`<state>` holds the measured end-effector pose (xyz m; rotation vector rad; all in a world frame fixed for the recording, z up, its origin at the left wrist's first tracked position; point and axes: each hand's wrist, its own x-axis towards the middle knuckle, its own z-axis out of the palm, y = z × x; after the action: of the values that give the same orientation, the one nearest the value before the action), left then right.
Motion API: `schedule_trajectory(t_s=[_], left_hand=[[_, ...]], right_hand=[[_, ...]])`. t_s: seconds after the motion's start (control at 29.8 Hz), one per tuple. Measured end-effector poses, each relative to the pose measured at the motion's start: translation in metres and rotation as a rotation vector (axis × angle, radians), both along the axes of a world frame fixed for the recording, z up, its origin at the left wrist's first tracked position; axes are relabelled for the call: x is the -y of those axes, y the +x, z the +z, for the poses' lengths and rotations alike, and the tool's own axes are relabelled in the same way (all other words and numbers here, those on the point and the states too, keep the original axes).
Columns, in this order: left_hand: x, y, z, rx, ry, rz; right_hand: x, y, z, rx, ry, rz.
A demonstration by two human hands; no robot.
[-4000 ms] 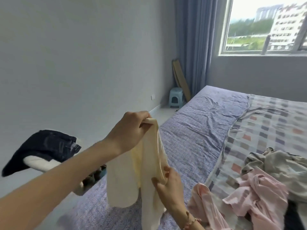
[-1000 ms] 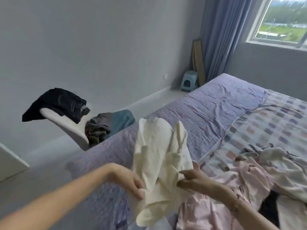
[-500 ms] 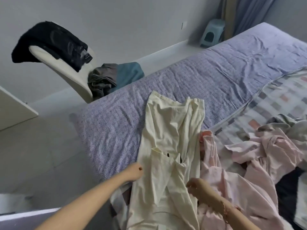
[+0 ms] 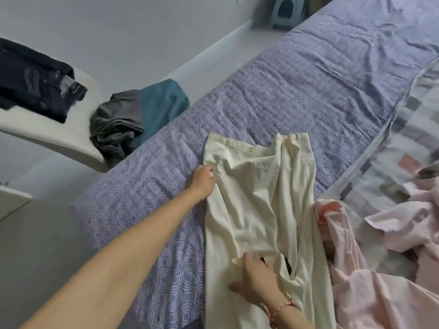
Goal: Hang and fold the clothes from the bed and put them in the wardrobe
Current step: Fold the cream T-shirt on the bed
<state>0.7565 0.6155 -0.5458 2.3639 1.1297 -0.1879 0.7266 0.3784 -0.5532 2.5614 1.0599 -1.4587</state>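
While the cream garment (image 4: 256, 198) lies flat on the bed (image 4: 308, 79), the left hand (image 4: 202, 184) pinches its side edge; the right hand (image 4: 255, 279) rests on a lower fold, grip unclear. Best smoothed taut before folding.

Cream garment (image 4: 259, 198) lies spread lengthwise on the purple-patterned bed (image 4: 308, 79), wrinkled. The left grip (image 4: 202, 184) pinches its left edge near the top, and the right grip (image 4: 255, 279), red bracelet (image 4: 280, 307) at the wrist, has its fingers curled on a fold lower down. Pink clothes (image 4: 380, 269) are heaped just right of it, touching, on a checked blanket (image 4: 415, 115); left of the bed a white chair (image 4: 47, 134) carries dark jeans (image 4: 35, 79) and grey and teal clothes (image 4: 133, 115).
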Motion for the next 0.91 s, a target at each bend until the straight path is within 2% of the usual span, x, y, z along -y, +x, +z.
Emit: schedule_trajectory(t_s=[0.07,0.13,0.2,0.27,0.37,0.44,0.54,0.6,0.71,0.77,0.91], left_hand=[[-0.007,0.020,-0.009,-0.007,0.034,0.025],[-0.020,0.040,-0.022,-0.045,0.200,-0.034],[-0.033,0.057,-0.031,-0.057,0.287,-0.194],[-0.047,0.079,-0.037,-0.063,0.259,-0.326],[-0.063,0.107,-0.037,-0.124,0.231,-0.458],[-0.068,0.122,-0.035,-0.181,0.285,-0.518],[-0.073,0.136,-0.025,-0.219,0.443,-0.590],[-0.076,0.133,-0.024,-0.243,0.449,-0.622],[-0.088,0.127,-0.016,-0.179,0.298,-0.550],[-0.100,0.125,-0.003,-0.134,0.092,-0.368],[-0.132,0.115,0.018,-0.166,-0.272,-0.035]], right_hand=[[-0.001,-0.003,-0.008,-0.077,-0.025,-0.017],[-0.003,0.003,-0.017,-0.152,-0.054,-0.006],[-0.002,0.009,-0.026,-0.238,-0.071,-0.046],[-0.004,0.014,-0.031,-0.303,-0.026,-0.109],[-0.009,0.022,-0.026,-0.288,0.043,-0.140],[-0.015,0.029,-0.019,-0.244,0.082,-0.125],[-0.026,0.037,-0.014,-0.217,0.020,-0.041],[-0.030,0.036,-0.010,-0.202,-0.048,0.049],[-0.031,0.037,-0.005,-0.201,-0.053,0.045],[-0.026,0.039,-0.006,-0.200,-0.024,-0.023],[-0.011,0.045,-0.007,-0.201,0.034,-0.163]])
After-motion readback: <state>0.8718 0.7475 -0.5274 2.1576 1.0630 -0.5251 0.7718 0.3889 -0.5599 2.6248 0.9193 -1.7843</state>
